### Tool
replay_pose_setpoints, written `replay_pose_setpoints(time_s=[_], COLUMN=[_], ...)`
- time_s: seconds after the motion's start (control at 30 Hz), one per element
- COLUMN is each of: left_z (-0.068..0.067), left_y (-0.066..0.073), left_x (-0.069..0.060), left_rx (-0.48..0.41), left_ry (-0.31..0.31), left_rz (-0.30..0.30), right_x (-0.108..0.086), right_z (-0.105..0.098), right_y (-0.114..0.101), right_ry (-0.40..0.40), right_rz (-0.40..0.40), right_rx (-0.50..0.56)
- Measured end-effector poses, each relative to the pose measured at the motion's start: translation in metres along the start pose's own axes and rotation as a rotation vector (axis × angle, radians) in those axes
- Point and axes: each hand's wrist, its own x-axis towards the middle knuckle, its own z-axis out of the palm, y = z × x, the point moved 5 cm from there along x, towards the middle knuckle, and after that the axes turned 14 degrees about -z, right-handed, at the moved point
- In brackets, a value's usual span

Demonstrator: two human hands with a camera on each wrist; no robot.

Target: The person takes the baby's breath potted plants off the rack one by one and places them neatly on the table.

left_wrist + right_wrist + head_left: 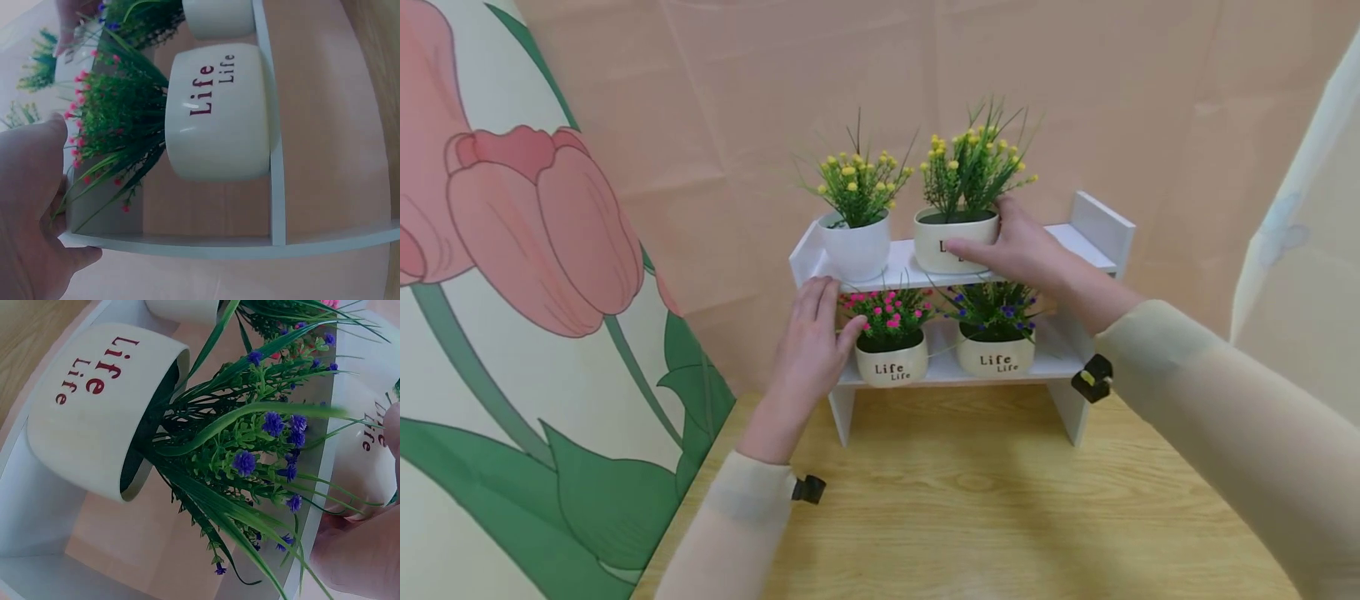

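Observation:
My right hand [1030,254] grips a cream flowerpot [931,242] of yellow flowers on the upper board of a white two-tier shelf [901,271]. Its thumb lies across the pot's front lettering, the fingers round the right side and back. My left hand [808,333] holds the shelf's left end at the upper board, in the left wrist view with fingertips [84,256] round the side panel. Left of the gripped pot stands a plain white pot [856,250] of yellow flowers. On the lower board, cream "Life" pots hold pink flowers [891,312] and blue-purple flowers [244,462].
The shelf stands on a wood-grain table [970,492] against a pinkish cloth backdrop [760,100]. A panel with a large tulip picture [535,225] rises at the left. The upper board has a raised right end panel [1103,229].

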Motion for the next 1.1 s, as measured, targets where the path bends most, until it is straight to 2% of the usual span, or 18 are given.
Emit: replay_pose_setpoints(time_s=[0.2, 0.5, 0.77, 1.1], left_z=[0.0017, 0.001, 0.0017, 0.0025], left_y=[0.0007, 0.0009, 0.0017, 0.0014], left_x=[-0.0013, -0.0019, -0.0022, -0.0022], left_rx=[0.0, -0.002, -0.02, -0.028], left_ry=[-0.005, -0.001, 0.021, 0.025], left_rz=[-0.032, -0.042, -0.03, -0.024], right_x=[0.0016, 0.0037, 0.001, -0.0061], right_z=[0.0003, -0.0003, -0.0008, -0.007], right_y=[0.0009, 0.0028, 0.0002, -0.0043], right_ry=[0.017, 0.044, 0.061, 0.092], right_rz=[0.02, 0.037, 0.036, 0.02], right_rx=[0.022, 0.027, 0.054, 0.03])
